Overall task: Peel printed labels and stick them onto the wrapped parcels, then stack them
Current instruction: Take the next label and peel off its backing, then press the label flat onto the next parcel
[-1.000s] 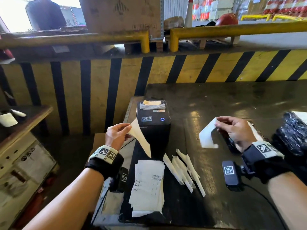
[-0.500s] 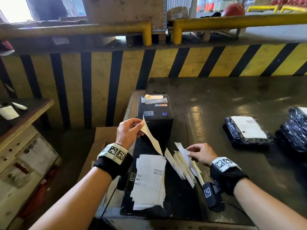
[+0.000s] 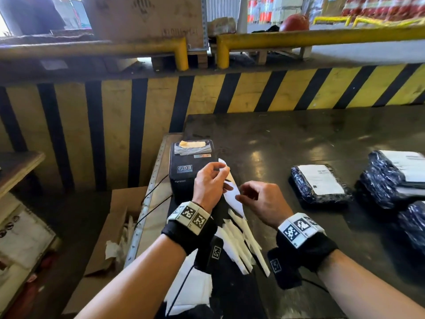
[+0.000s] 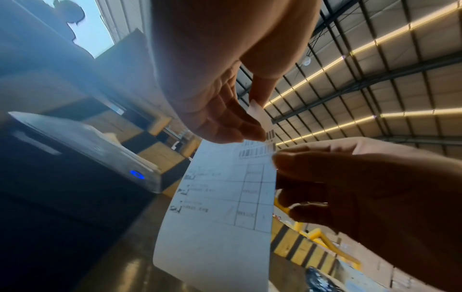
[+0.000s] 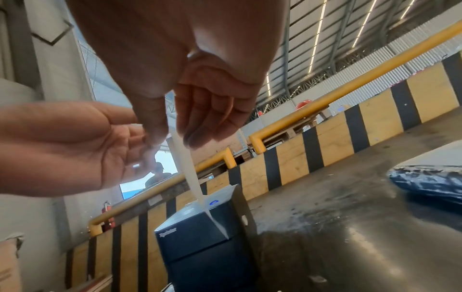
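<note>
**Two hands on one label**

Both hands hold a white printed paper label (image 3: 232,192) in the air before the black label printer (image 3: 184,171). The left hand (image 3: 210,183) pinches its upper end; the right hand (image 3: 259,201) pinches its side edge. Black film-wrapped parcels (image 3: 319,185) lie to the right on the dark table (image 3: 276,139).

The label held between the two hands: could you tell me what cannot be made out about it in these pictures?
- Printed text on the label: left wrist view, blurred.
- Its top corner: head view, covered by the left hand.
- Whether the right hand has split label from backing: right wrist view shows it edge-on.
</note>
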